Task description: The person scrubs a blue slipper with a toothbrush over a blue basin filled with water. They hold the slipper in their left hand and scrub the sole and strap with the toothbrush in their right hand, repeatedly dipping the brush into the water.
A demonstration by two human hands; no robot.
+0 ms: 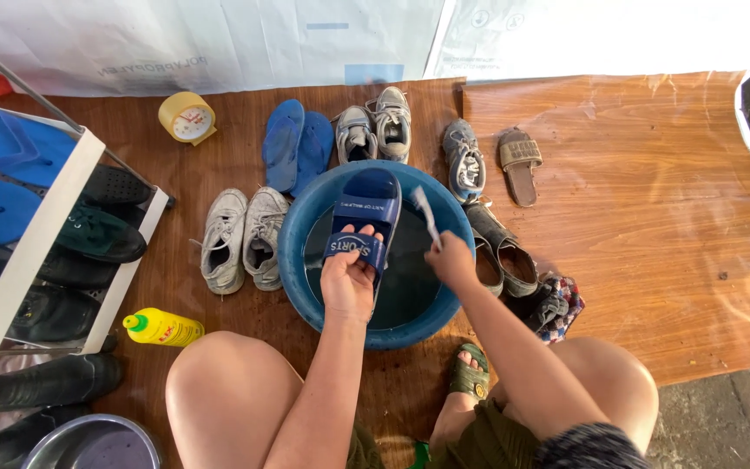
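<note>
A round blue basin [299,287] with dark water stands on the wooden floor between my knees. My left hand [348,280] grips a dark blue slide sandal [366,207] by its strap and holds it over the basin, toe pointing away from me. To the right of the sandal, my right hand [450,259] is closed on a small white brush [425,214], whose head sticks up above the basin's far side, close to the sandal but apart from it.
Around the basin lie blue flip-flops [295,144], grey sneakers [377,124], white sneakers [240,237], a grey shoe [464,161], a brown sandal [520,161], brown shoes [503,254] and a rag [557,304]. A yellow clock [187,117], yellow bottle [163,327], shoe rack [36,234] and metal bowl [88,445] sit left.
</note>
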